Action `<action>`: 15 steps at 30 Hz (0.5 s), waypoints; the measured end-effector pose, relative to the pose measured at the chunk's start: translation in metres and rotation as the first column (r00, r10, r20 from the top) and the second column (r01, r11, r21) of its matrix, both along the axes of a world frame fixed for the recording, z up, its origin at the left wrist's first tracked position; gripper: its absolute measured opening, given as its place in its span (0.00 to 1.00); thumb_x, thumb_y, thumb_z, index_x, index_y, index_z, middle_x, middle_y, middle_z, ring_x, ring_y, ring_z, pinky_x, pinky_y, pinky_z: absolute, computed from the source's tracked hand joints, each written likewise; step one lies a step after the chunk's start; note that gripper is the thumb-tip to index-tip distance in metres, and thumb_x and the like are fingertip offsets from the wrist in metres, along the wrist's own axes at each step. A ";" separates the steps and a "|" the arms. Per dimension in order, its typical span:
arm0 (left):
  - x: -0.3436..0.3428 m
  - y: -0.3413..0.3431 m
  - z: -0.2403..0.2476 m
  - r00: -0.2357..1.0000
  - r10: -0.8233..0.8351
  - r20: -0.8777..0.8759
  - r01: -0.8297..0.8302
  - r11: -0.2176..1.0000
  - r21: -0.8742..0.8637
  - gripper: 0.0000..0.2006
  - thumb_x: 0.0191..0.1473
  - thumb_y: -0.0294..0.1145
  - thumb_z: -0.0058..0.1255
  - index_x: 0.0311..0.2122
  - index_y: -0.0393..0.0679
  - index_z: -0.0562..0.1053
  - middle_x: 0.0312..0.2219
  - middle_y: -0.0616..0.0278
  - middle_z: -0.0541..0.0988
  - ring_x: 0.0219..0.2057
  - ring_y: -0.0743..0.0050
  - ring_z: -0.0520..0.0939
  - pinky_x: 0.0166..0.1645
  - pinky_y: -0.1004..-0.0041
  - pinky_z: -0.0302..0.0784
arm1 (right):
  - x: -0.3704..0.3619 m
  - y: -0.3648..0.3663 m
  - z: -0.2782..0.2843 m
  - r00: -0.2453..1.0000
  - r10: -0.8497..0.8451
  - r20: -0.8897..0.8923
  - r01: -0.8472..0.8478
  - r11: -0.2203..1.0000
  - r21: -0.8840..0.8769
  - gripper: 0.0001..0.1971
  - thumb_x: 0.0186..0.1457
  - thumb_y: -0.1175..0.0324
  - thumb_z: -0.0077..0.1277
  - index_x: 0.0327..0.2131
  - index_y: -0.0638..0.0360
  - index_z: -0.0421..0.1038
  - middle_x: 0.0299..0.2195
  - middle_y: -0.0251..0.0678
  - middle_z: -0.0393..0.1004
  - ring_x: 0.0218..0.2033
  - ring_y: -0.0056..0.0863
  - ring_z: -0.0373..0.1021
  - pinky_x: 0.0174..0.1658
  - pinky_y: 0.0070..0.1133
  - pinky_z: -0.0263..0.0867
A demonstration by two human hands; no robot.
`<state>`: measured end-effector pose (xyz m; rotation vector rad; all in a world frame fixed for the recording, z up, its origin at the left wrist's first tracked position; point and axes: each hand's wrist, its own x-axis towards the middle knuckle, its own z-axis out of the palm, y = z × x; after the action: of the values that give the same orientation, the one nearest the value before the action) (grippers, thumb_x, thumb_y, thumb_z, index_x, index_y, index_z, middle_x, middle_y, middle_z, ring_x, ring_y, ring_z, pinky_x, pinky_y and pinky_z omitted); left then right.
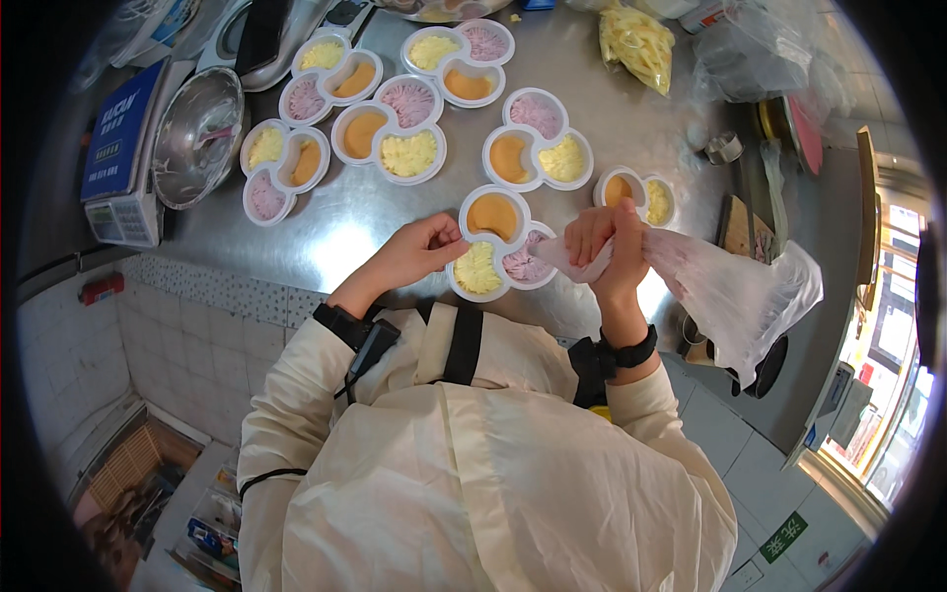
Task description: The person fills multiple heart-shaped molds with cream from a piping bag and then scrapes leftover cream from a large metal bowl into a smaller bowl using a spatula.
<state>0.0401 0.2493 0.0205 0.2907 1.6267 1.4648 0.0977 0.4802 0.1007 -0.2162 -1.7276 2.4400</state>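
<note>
Nearest the person, at the edge of the steel table (217, 237), a white three-lobed tub (493, 240) sits between the two hands; the left hand (426, 245) has curled fingers at the tub's left rim, though whether they pinch it I cannot tell; the right hand (614, 247) is clenched round a translucent piping bag (725, 286), its narrow end at the right lobe. All three lobes bear something: pink strands (523, 261) on the right, ruffled yellow filling (477, 268) near left, smooth orange filling (493, 214) on the far side; whether the pink is complete is unclear. Just beyond the right hand, a partly hidden tub (641, 192) shows orange and yellow, its third lobe out of sight; farther off, five other tubs (536, 147) look finished in all three colours.
</note>
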 end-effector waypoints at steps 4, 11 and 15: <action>0.000 -0.001 -0.001 1.000 -0.006 -0.004 0.006 1.000 -0.015 0.09 0.52 0.35 0.49 0.30 0.42 0.66 0.22 0.74 0.67 0.22 0.90 0.66 0.26 0.85 0.65 | 0.001 -0.003 0.007 0.995 -0.040 0.094 0.034 0.998 0.060 0.26 0.60 0.60 0.28 0.09 0.56 0.55 0.06 0.34 0.55 0.09 0.24 0.52 0.20 0.20 0.54; -0.001 0.000 0.002 1.000 -0.004 0.011 0.004 1.000 -0.010 0.09 0.52 0.35 0.49 0.30 0.42 0.66 0.22 0.74 0.67 0.23 0.90 0.66 0.26 0.86 0.65 | 0.005 -0.010 -0.005 0.986 -0.134 0.103 0.126 0.988 0.086 0.25 0.59 0.61 0.29 0.09 0.56 0.54 0.06 0.34 0.55 0.09 0.23 0.53 0.20 0.20 0.55; -0.001 0.000 0.001 1.000 -0.006 0.011 0.006 1.000 -0.024 0.09 0.53 0.35 0.49 0.30 0.42 0.66 0.22 0.74 0.67 0.23 0.90 0.66 0.26 0.86 0.66 | 0.006 -0.008 -0.005 0.991 -0.077 0.105 0.061 0.988 0.145 0.27 0.60 0.60 0.27 0.08 0.57 0.56 0.07 0.34 0.58 0.10 0.22 0.55 0.19 0.19 0.55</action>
<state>0.0393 0.2489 0.0215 0.2739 1.6321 1.4393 0.1035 0.4722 0.0953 -0.3946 -1.8957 2.2855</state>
